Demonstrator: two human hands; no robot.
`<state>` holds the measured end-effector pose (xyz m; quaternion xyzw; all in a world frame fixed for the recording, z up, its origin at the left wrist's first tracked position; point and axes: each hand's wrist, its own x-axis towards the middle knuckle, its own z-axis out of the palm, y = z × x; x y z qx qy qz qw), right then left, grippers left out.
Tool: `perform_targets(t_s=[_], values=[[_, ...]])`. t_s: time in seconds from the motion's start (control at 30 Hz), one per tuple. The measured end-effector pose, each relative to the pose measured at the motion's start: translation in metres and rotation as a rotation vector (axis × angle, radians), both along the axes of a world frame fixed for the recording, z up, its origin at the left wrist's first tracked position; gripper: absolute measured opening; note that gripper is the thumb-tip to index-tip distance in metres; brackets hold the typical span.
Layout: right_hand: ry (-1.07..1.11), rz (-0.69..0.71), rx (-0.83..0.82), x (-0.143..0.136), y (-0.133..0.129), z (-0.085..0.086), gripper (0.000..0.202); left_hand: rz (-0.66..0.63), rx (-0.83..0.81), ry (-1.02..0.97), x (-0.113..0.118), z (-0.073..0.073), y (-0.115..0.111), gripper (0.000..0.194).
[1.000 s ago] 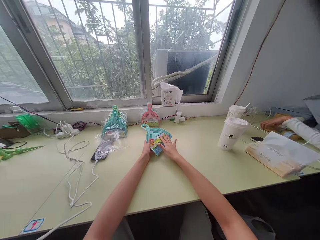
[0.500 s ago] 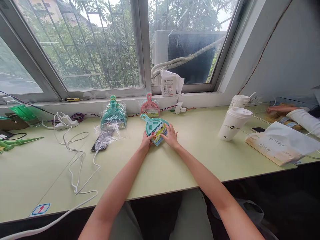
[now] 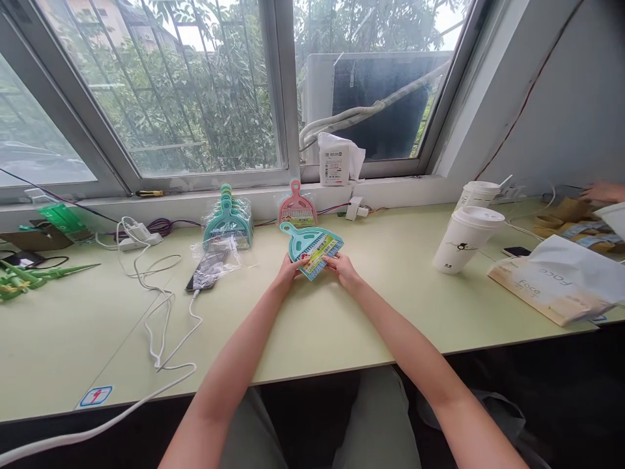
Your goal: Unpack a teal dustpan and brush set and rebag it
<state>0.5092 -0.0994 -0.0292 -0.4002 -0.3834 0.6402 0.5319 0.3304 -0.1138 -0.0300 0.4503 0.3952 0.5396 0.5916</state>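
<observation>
Between both hands is a small teal dustpan [image 3: 301, 242] with a bristled brush nested in it and a yellow-green label across its front. It is tilted, its looped handle pointing to the upper left. My left hand [image 3: 287, 271] grips its lower left edge, thumb on the front. My right hand [image 3: 344, 268] pinches the lower right edge near the label; the fingers behind are hidden. Just beyond leans a pink dustpan set [image 3: 295, 208] against the wall under the window. To the left stands a row of teal dustpan sets [image 3: 227, 227] in clear wrapping.
A phone [image 3: 205, 272] partly under clear plastic and a white cable [image 3: 163, 326] lie on the left. Lidded paper cups [image 3: 461, 244] and a tissue pack [image 3: 551, 280] are on the right. A box-shaped white package [image 3: 334, 163] sits on the sill. Another person's hand [image 3: 605, 192] shows at far right.
My right hand has shifted from lying spread over the label to pinching the dustpan's lower right edge, uncovering more of the label. The view has turned slightly. The other person's hand has moved.
</observation>
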Motion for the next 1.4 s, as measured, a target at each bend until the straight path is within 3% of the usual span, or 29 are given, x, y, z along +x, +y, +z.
perform_targets(t_s=[0.23, 0.3, 0.37, 0.43, 0.57, 0.63, 0.7, 0.77, 0.9, 1.0, 1.13, 1.27, 1.4], values=[[0.013, -0.042, 0.076, 0.002, -0.005, 0.008, 0.017, -0.019, 0.013, 0.123, -0.012, 0.006, 0.0, 0.05], [0.015, -0.041, 0.093, 0.002, -0.005, 0.009, 0.018, 0.052, 0.044, 0.187, -0.016, 0.007, 0.003, 0.044], [0.006, -0.052, 0.102, 0.003, -0.005, 0.008, 0.018, 0.209, 0.095, 0.271, -0.023, 0.009, 0.007, 0.038], [-0.009, -0.064, 0.101, 0.004, -0.004, 0.008, 0.018, 0.454, 0.149, 0.407, -0.034, 0.011, 0.01, 0.033], [-0.035, -0.079, 0.09, 0.004, -0.003, 0.007, 0.017, 0.995, 0.246, 0.932, -0.066, 0.015, 0.008, 0.031], [-0.04, -0.08, 0.087, 0.004, -0.003, 0.007, 0.017, 1.153, 0.215, 1.162, -0.081, 0.014, 0.004, 0.035], [-0.043, -0.073, 0.085, 0.004, -0.003, 0.007, 0.017, 1.215, 0.105, 1.303, -0.094, 0.011, 0.003, 0.042], [-0.048, -0.07, 0.083, 0.003, -0.002, 0.006, 0.017, 1.167, -0.04, 1.391, -0.104, 0.006, 0.004, 0.048], [-0.078, -0.069, 0.074, 0.003, -0.002, 0.005, 0.018, 0.823, -0.165, 1.519, -0.111, 0.001, 0.009, 0.038], [-0.089, -0.049, 0.078, 0.003, -0.003, 0.006, 0.019, 0.611, -0.065, 1.615, -0.099, 0.002, 0.01, 0.035], [-0.101, -0.017, 0.082, 0.002, -0.005, 0.007, 0.018, 0.435, 0.115, 1.682, -0.071, 0.003, 0.009, 0.035], [-0.141, 0.017, 0.076, 0.001, -0.007, 0.007, 0.017, 0.399, 0.17, 1.679, -0.056, 0.002, 0.008, 0.033], [-0.162, 0.049, 0.034, 0.0, -0.008, 0.007, 0.019, 0.528, 0.21, 1.561, -0.06, 0.001, 0.009, 0.044]])
